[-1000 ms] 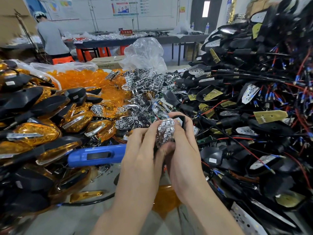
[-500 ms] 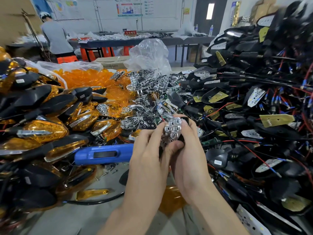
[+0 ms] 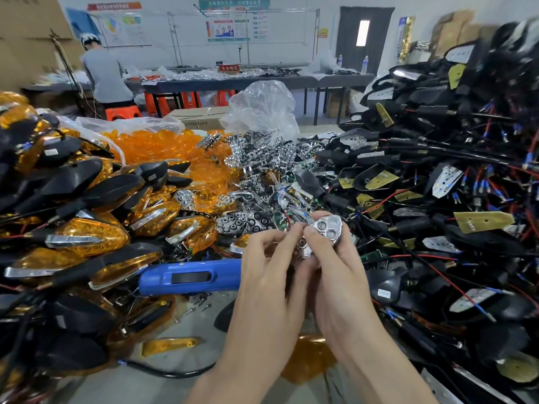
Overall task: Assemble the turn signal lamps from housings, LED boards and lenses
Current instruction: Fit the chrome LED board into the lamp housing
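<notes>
1. Held part: a chrome reflector, shiny silver plastic with three round cups visible on its top face, wider at the far end and tapering toward the near end.
2. It sits up off the desk, centre of view, between both hands and tilted with the cup face toward the camera.
3. Right hand grasps it: the thumb lies across the near-left face and the fingers wrap behind.
4. Left hand has curled fingers pinching the reflector's left edge, the tips touching the right thumb.
5. Something dark sits between the palms below the reflector; can't tell what.
6. Around:
   - finished lamps heaped left
   - amber lenses far left
   - loose reflectors far centre
   - black housings with wires piled right, some showing LED boards
7. A blue tool lies on the desk just left of the left hand.
</notes>
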Motion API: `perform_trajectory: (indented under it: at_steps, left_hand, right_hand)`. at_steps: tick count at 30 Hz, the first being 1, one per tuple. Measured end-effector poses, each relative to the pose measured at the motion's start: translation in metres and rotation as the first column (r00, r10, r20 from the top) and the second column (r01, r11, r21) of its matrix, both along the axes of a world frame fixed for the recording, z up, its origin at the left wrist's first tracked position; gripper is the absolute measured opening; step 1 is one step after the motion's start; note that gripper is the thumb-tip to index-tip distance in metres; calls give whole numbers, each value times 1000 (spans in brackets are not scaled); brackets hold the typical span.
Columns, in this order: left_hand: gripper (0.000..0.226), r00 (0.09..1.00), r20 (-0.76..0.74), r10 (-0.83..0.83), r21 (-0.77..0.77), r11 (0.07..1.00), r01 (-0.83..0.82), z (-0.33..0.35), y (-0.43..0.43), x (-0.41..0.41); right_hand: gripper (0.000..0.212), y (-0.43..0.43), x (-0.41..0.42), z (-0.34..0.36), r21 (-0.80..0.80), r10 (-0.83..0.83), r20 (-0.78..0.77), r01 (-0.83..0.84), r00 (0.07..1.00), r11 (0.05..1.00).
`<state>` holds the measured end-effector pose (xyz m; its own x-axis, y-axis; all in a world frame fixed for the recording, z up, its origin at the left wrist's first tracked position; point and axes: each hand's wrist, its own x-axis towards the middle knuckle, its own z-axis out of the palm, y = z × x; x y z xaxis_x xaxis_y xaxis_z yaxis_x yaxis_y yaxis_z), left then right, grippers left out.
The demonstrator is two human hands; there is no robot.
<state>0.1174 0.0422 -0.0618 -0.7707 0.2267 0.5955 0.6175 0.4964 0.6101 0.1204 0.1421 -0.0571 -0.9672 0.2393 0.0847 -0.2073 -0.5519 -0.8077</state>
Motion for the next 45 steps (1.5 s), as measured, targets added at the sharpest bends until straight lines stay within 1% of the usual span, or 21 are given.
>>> perform_trajectory:
  at_steps: [2, 4, 5, 7, 9, 12, 15, 19, 23, 28, 31, 33, 36, 39, 40, 43, 45]
  left_hand:
    - [34, 999, 52, -15, 56, 998, 12, 3, -6, 0]
    - [24, 991, 128, -39, 161, 987, 18, 7, -11, 0]
    - [21, 978, 193, -74, 223, 974, 30, 9, -13, 0]
    - [18, 925, 334, -181, 323, 944, 68, 12, -15, 0]
    - [19, 853, 437, -284, 389, 915, 105, 14, -15, 0]
    - [18, 766, 506, -396, 453, 878, 155, 18, -14, 0]
    - [22, 767, 512, -387, 424, 890, 166, 19, -15, 0]
    - [14, 762, 497, -415, 461, 870, 174, 20, -16, -1]
    - [12, 758, 489, -433, 470, 862, 190, 21, -16, 0]
    - [23, 756, 490, -434, 457, 867, 201, 21, -16, -1]
    - [17, 761, 493, -422, 445, 874, 196, 19, -16, 0]
    - [16, 780, 480, -402, 433, 882, 187, 18, -16, 0]
    - [24, 817, 450, -362, 387, 903, 187, 19, -17, 1]
    - [27, 822, 454, -343, 318, 924, 211, 18, -16, 2]
    - [27, 822, 460, -335, 294, 931, 215, 17, -16, 3]
    - [31, 829, 469, -304, 262, 945, 198, 14, -17, 4]
    - [37, 864, 451, -225, 176, 971, 161, 12, -17, 6]
  right_hand:
    - [16, 1, 0, 1, -56, 40, -27, -41, 999, 998]
    - [15, 2, -1, 3, -100, 60, -56, -66, 997, 993]
    - [16, 2, -2, 3, -104, 50, -57, -56, 997, 993]
    - [17, 3, -4, 4, -90, 24, -54, -29, 998, 996]
    - [14, 4, -4, 6, -65, 28, -39, -31, 999, 997]
    - [11, 4, -2, 9, -11, 59, 14, -59, 998, 998]
    - [13, 4, 0, 11, -6, 67, 0, -67, 998, 998]
    - [19, 4, -1, 12, -30, 73, 0, -73, 997, 997]
    - [17, 3, 0, 13, -26, 83, -15, -83, 996, 996]
    - [17, 4, 1, 13, -15, 73, -23, -73, 997, 997]
    - [12, 4, 1, 13, -1, 73, -42, -74, 996, 997]
    - [14, 3, 1, 12, 37, 71, -48, -69, 996, 997]
    - [19, 5, -1, 10, 74, 82, -45, -79, 996, 994]
    - [37, 12, -3, 11, 13, 44, -49, -43, 998, 999]
    - [39, 14, -2, 11, -4, 45, -50, -45, 998, 999]
    - [40, 16, -2, 10, -39, 76, -69, -79, 995, 996]
    - [40, 16, -2, 10, -61, 76, -79, -81, 994, 995]
